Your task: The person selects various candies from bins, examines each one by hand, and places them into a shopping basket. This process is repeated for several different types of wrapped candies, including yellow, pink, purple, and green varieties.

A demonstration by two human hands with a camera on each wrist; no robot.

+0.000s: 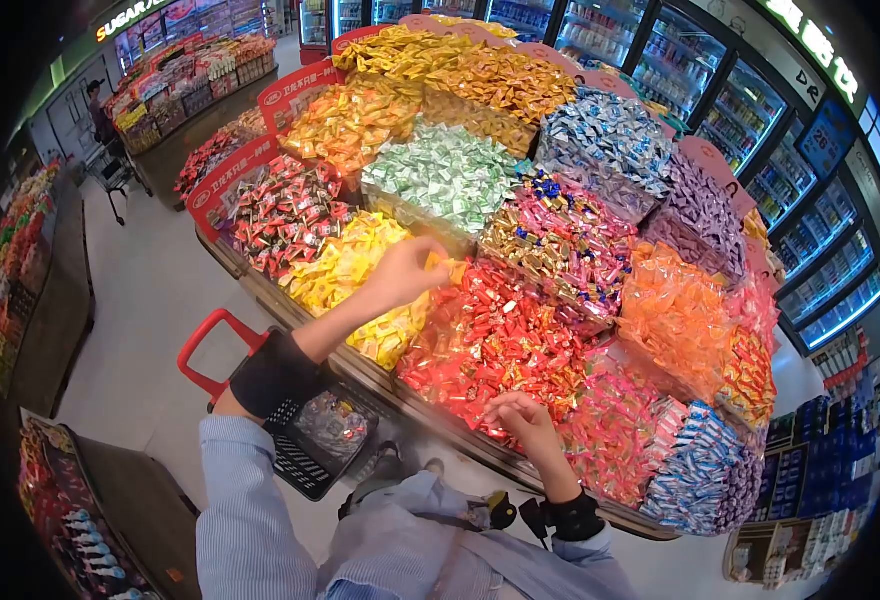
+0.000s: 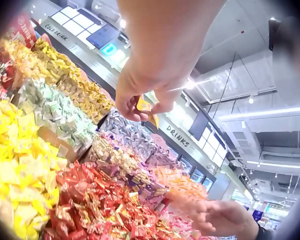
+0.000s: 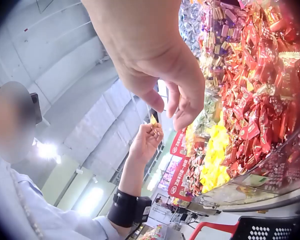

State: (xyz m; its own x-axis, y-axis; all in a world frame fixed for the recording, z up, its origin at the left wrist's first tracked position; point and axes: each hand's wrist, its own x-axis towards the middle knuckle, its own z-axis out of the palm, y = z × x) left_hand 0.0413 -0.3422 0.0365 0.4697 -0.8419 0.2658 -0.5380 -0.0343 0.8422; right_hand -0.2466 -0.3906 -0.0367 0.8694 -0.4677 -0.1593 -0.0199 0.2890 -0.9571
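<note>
My left hand is raised over the candy display, pinching a small yellow-orange wrapped candy between thumb and fingers. Beneath it, the yellow-wrapped candies meet a heap of red-wrapped candies. My right hand hovers at the near side of the red heap with loosely bent fingers. Nothing shows between its fingertips in the right wrist view. Green-and-white wrapped candies lie just beyond the left hand, and pink-wrapped ones spread to the right of the right hand.
A black shopping basket with a red handle stands below the display's edge, a clear bag inside it. Clear dividers separate the candy bins. Drink fridges line the back. Other display stands are at left.
</note>
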